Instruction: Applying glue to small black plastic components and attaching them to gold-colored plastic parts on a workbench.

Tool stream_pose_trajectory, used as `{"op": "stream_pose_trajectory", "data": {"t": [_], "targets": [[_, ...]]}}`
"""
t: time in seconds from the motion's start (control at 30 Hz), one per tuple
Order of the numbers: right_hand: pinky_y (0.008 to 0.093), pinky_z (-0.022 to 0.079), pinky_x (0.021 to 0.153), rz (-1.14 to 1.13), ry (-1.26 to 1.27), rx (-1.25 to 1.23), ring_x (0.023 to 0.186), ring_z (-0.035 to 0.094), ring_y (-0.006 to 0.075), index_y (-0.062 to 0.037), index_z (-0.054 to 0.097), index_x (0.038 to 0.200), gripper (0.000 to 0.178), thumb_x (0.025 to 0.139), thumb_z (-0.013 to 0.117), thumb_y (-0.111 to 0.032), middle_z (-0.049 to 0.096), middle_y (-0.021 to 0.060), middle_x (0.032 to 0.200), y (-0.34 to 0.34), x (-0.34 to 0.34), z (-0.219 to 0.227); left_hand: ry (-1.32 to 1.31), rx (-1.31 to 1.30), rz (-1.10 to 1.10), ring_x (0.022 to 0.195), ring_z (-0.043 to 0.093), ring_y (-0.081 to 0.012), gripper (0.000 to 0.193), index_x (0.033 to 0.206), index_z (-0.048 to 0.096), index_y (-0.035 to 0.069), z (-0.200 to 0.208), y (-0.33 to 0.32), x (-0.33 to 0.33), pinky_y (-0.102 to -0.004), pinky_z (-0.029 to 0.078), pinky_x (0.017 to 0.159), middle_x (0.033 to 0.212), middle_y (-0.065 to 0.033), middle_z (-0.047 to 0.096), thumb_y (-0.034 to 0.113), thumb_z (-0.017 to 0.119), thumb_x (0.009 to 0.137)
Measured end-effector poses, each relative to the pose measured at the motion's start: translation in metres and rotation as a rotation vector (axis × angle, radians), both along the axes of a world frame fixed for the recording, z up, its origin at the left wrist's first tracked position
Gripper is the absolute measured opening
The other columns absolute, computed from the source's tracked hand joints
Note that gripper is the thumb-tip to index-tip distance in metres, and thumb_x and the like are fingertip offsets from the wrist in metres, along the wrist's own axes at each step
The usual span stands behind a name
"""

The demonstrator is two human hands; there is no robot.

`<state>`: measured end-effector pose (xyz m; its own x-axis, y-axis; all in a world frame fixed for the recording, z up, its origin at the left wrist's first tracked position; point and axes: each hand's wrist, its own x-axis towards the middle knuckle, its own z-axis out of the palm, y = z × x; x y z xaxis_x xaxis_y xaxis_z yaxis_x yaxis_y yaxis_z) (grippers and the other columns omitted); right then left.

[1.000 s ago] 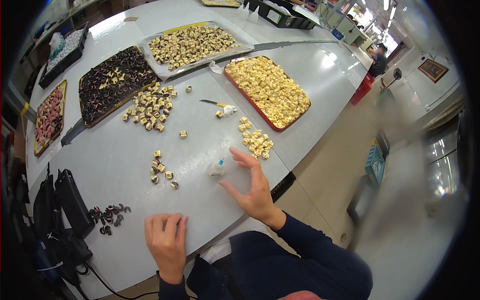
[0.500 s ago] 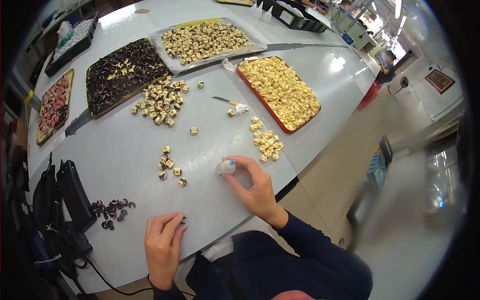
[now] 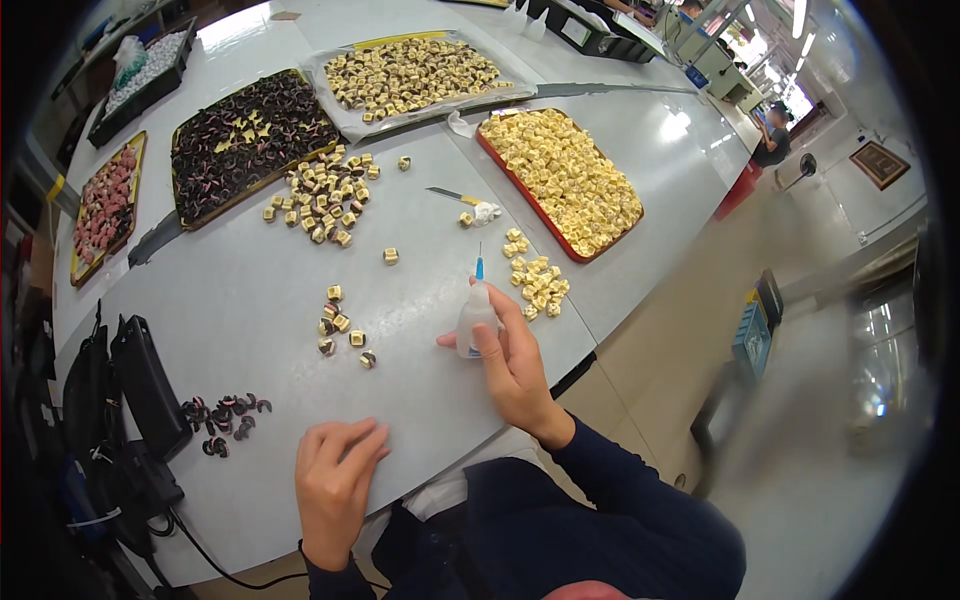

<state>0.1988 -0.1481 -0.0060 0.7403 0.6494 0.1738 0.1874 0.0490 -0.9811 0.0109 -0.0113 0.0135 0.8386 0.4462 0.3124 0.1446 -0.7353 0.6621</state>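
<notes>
Grey flat desk [image 3: 250, 320], front edge: right hand [image 3: 515, 375] clamped around translucent plastic blue-tipped needle bottle [image 3: 476, 318]; left hand [image 3: 338, 475] closure indeterminable.

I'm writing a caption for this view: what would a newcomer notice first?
Front and centre, the right hand holds a translucent squeeze bottle with a blue-based needle tip. Beyond it, to the right, a red tray is heaped with yellow pieces. Toward the back left, dark curved pieces contrast with the pale tabletop.

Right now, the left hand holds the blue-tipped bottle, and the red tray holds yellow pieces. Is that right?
Not quite: the head view shows the right hand holding the blue-tipped bottle. The red tray does hold yellow pieces.
</notes>
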Motion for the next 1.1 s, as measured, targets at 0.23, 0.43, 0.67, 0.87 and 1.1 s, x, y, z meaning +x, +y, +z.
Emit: {"op": "stream_pose_trajectory", "data": {"t": [0.23,0.43,0.67,0.87,1.1], "targets": [[0.0330,0.052,0.088,0.022,0.105,0.069,0.100,0.067,0.0217,0.0019,0.028,0.148,0.048,0.105,0.044,-0.015,0.050,0.0141,0.132,-0.005,-0.001,0.001,-0.013,0.082,-0.030,0.084,0.058,-0.0259,0.026,0.093,0.073,0.003,-0.004,-0.001,0.003,-0.0352,0.049,0.071,0.091,-0.0068,0.067,-0.002,0.077,0.068],[0.0323,0.053,0.084,0.079,0.341,0.181,0.094,0.066,0.0203,-0.0004,0.038,0.140,0.046,0.098,0.055,-0.007,0.059,0.0139,0.121,-0.005,0.000,0.008,-0.012,0.050,0.072,0.082,0.058,-0.0265,0.026,0.095,0.071,0.002,-0.013,-0.012,0.005,-0.0363,0.046,0.072,0.089,-0.0074,0.065,0.000,0.078,0.070],[0.0326,0.050,0.081,0.070,0.610,0.243,0.096,0.062,0.0184,-0.0071,0.049,0.118,0.030,0.096,0.064,-0.019,0.061,0.0140,0.121,-0.012,0.008,-0.001,-0.015,0.003,0.069,0.084,0.059,-0.0277,0.028,0.097,0.071,0.001,-0.013,-0.013,0.006,-0.0367,0.047,0.073,0.091,-0.0085,0.065,-0.001,0.079,0.070],[0.0314,0.042,0.086,0.099,0.747,0.328,0.108,0.057,0.0157,-0.0122,0.050,0.116,0.035,0.093,0.068,-0.031,0.061,0.0129,0.124,-0.010,0.010,0.000,-0.023,0.011,0.079,0.085,0.058,-0.0285,0.032,0.100,0.070,0.002,-0.012,-0.011,0.005,-0.0374,0.048,0.075,0.091,-0.0089,0.065,-0.002,0.079,0.069],[0.0298,0.042,0.086,0.106,0.805,0.394,0.103,0.059,0.0149,-0.0113,0.052,0.116,0.037,0.092,0.069,-0.034,0.062,0.0115,0.123,-0.006,0.010,-0.003,-0.013,0.008,0.074,0.085,0.058,-0.0280,0.047,0.113,0.067,0.001,-0.014,-0.011,0.005,-0.0374,0.048,0.074,0.090,-0.0101,0.066,-0.002,0.080,0.068]]}}
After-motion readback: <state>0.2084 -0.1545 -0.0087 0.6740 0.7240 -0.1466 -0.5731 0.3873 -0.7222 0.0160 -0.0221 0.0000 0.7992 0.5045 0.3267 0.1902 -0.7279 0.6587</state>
